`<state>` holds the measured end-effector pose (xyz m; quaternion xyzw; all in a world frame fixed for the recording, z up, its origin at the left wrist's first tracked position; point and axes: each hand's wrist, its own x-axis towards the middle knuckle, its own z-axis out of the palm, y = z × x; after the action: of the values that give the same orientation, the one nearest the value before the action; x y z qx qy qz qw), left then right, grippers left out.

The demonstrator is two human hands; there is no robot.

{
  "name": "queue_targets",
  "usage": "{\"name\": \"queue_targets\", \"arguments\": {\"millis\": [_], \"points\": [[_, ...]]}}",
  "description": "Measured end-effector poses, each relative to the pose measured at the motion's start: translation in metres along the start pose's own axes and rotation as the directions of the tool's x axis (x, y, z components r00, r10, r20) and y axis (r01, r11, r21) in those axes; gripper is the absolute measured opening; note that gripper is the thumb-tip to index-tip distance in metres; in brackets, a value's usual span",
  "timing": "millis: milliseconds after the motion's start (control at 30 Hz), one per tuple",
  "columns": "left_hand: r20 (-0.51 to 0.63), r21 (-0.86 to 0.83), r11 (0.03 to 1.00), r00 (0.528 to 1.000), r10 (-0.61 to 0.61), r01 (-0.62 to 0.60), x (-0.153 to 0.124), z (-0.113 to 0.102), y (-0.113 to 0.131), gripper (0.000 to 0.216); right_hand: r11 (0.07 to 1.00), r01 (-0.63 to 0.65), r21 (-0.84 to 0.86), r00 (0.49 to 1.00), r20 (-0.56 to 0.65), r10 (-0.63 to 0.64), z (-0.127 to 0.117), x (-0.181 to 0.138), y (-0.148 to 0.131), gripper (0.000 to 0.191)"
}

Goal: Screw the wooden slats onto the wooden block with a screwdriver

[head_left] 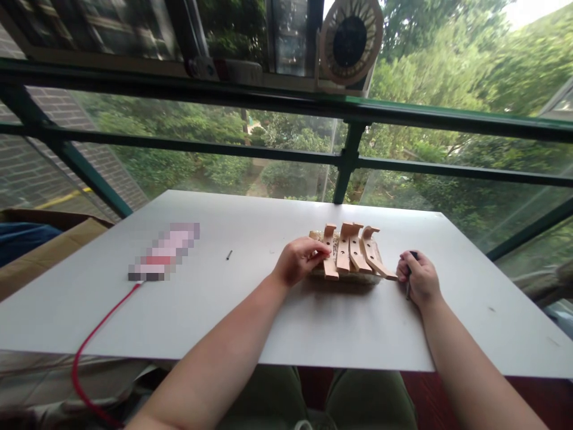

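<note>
My left hand (302,258) is closed in a pinch at the face of the leftmost curved wooden piece (330,267); whatever its fingertips hold is too small to make out. Several similar light wooden pieces (355,249), with dark holes and hooked upper ends, stand side by side. They rest on a low, clear-sided block with a grainy, straw-coloured top (316,235). To the right of them, my right hand (421,278) is wrapped round a screwdriver (408,291), its dark handle showing above the fist and a thin metal shaft pointing down.
The white table (188,316) carries a small dark screw-like piece (229,255) left of my hands. Farther left lies a blurred-out pinkish object (165,251) with a red cable (80,346) hanging off the front edge. Green railings (286,156) border the back; a cardboard box (58,257) stands at left.
</note>
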<state>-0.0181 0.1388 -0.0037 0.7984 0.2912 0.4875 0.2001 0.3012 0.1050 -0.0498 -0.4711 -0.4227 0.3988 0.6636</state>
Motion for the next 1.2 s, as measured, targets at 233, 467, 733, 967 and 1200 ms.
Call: {"name": "queue_targets", "arguments": {"millis": [233,467,733,967,1200], "points": [[0.031,0.084,0.996,0.999,0.011,-0.014,0.001,-0.002,-0.002,0.014,1.000,-0.003,0.011,1.000,0.005,0.003,-0.001,0.000,0.000,0.019],[0.031,0.117,0.990,0.997,0.070,-0.073,0.001,-0.003,-0.003,0.013,1.000,-0.004,0.011,1.000,-0.002,0.005,-0.001,0.001,0.002,0.022],[0.049,0.131,0.989,0.997,0.064,-0.070,0.002,-0.004,-0.003,0.012,1.000,0.003,0.007,1.000,-0.013,-0.003,0.000,0.001,0.003,0.025],[0.067,0.103,0.993,0.997,0.044,-0.050,0.003,-0.004,0.000,0.014,0.999,0.036,-0.023,0.999,-0.031,-0.037,0.006,-0.005,-0.003,0.023],[0.088,0.069,0.997,0.996,0.029,-0.035,0.002,-0.002,0.002,0.019,0.930,0.358,-0.082,0.910,-0.194,-0.368,0.025,0.002,-0.061,0.022]]}}
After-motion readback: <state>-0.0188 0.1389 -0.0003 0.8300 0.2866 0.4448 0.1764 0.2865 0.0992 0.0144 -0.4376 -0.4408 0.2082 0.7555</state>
